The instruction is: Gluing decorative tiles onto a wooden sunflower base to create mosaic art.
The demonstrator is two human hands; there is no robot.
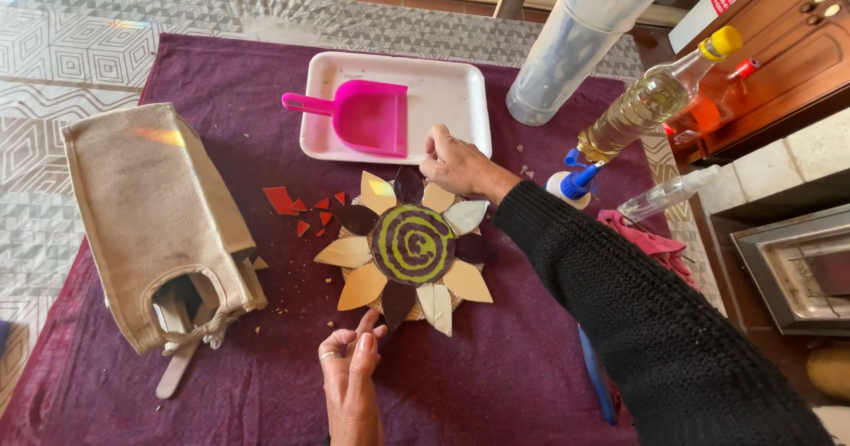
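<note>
A flat mosaic flower (pixel 409 249), with a dark round centre bearing a green spiral and a ring of cream, tan and dark brown leaf-shaped petals, lies in the middle of the purple-cloth-covered table (pixel 221 127). The right hand (pixel 453 164) rests at the flower's top edge, fingers curled together on a petal there. The left hand (pixel 350 353) sits just below the flower, loosely curled and holding nothing, its fingertip touching the bottom dark petal.

One flower mosaic (pixel 409 249), one pink dustpan (pixel 365 114), one white tray (pixel 460 87), one canvas bag (pixel 150 224), two hands.
</note>
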